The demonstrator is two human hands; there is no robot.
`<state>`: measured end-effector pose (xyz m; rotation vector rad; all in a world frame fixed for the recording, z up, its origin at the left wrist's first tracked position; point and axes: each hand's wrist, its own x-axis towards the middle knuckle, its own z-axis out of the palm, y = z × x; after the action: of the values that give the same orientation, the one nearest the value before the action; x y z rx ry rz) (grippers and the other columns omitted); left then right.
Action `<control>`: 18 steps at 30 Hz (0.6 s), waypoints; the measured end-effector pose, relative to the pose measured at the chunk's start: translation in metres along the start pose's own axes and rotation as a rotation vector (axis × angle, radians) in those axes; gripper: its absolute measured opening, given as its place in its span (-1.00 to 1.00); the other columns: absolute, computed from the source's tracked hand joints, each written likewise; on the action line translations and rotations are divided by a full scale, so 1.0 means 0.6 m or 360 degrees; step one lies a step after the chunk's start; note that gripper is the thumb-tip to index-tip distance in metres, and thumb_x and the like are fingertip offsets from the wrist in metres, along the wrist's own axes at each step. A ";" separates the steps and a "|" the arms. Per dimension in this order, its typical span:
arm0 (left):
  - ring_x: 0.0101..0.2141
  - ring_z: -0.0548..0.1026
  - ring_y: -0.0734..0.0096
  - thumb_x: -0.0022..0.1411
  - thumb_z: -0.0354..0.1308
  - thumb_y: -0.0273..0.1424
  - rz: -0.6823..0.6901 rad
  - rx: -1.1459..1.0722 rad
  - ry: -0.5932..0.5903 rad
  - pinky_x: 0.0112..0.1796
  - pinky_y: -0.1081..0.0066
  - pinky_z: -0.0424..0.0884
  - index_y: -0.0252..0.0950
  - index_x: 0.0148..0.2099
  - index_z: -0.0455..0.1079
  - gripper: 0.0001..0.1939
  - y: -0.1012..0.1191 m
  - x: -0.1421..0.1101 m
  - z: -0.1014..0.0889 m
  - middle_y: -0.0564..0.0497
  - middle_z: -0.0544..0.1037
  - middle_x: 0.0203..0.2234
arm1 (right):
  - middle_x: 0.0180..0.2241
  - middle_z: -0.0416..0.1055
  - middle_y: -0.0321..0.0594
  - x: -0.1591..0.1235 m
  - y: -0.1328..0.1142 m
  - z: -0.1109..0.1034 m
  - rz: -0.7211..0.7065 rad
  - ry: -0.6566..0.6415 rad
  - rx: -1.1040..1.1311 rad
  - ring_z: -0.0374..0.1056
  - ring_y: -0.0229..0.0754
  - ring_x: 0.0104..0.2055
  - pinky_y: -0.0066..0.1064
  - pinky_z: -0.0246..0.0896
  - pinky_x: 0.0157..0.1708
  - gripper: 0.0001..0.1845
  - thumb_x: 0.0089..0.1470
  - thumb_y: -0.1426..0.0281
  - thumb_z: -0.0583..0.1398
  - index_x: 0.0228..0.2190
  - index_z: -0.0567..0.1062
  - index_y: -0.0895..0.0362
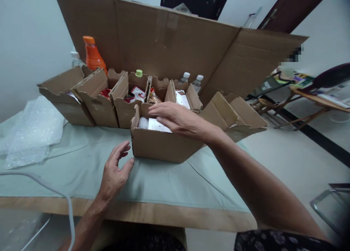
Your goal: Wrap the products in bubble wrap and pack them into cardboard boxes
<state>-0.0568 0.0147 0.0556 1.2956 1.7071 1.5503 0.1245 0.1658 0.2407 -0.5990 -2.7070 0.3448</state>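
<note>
A small open cardboard box (pixel 161 143) stands on the green cloth (pixel 153 181) in front of me, with white items (pixel 154 124) inside. My right hand (pixel 177 119) lies flat across the box's open top, fingers stretched out and holding nothing. My left hand (pixel 115 170) hovers just left of the box's near corner, fingers apart and curved, empty, close to the box wall but not touching it.
A row of small cardboard boxes (pixel 95 97) with packets and bottles stands behind, an orange bottle (pixel 93 56) at the back left. A large cardboard sheet (pixel 169 43) leans behind them. Bubble wrap (pixel 30 130) lies left, a white cable (pixel 54 192) near the table edge, chairs (pixel 300 94) at right.
</note>
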 end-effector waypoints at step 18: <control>0.10 0.51 -0.01 0.08 0.31 -0.16 -0.0130 -0.0234 -0.0261 0.16 0.02 0.39 -0.31 0.19 0.29 -0.32 0.013 0.017 0.069 -0.21 0.55 0.05 | -0.13 0.58 -0.03 -0.290 0.048 0.216 0.1117 0.0959 0.0685 0.48 0.08 -0.11 -0.10 0.41 -0.08 -0.54 0.12 0.06 0.25 -0.10 0.51 0.14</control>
<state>-0.0235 0.0428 0.0554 1.2273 1.4967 1.4517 0.2336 0.0930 0.0653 -1.2588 -1.7145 0.7488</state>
